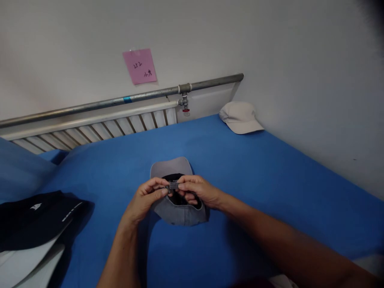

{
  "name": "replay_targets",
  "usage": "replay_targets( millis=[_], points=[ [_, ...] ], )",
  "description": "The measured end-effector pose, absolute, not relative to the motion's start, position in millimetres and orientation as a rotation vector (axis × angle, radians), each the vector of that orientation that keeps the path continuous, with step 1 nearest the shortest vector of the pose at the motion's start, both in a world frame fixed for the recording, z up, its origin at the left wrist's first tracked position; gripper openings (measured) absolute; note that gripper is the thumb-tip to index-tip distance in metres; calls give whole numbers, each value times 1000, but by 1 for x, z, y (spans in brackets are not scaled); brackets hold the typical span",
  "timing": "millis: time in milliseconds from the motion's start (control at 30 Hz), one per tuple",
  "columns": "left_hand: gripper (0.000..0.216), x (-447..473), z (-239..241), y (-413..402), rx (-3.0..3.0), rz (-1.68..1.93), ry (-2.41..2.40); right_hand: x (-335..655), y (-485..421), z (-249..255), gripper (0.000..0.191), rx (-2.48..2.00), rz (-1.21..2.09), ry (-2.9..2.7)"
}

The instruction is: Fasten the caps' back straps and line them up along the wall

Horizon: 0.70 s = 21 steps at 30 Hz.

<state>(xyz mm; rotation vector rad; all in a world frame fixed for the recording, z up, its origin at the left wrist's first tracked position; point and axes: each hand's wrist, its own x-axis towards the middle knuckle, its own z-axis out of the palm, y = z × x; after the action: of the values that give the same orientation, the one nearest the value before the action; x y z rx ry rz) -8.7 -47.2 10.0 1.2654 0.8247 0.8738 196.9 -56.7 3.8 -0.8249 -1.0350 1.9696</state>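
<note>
Little legible writing in my view.
I saw a pink sticky note (140, 66) on the wall bearing dark handwritten marks I could not read, and a black cap (36, 218) carrying a small white logo and white lettering too blurred to make out.

Grey cloth cap (180, 214) with small metal buckle (173, 185), matt blue fabric cover (255, 172), dull metal pipe (120, 101)

White walls (300, 60) meet in a corner. Metal pipe (120, 100) above a ribbed radiator (99, 130). Pink note (139, 66), writing perhaps numerals.
</note>
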Motion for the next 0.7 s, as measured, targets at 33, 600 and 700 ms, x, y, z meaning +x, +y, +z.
replay_targets(
  millis=[33, 600, 700],
  points=[
    [16, -8, 10, -47, 1262, 879, 815, 197, -57, 4, 17, -821, 1983, -1010],
    [13, -7, 8, -48, 1260, 846, 756, 196, -55, 5, 13, -815, 2127, -1033],
    [14, -8, 8, -49, 1270, 805, 729, 197, -55, 5, 9, -838, 2168, -1035]
  ],
)
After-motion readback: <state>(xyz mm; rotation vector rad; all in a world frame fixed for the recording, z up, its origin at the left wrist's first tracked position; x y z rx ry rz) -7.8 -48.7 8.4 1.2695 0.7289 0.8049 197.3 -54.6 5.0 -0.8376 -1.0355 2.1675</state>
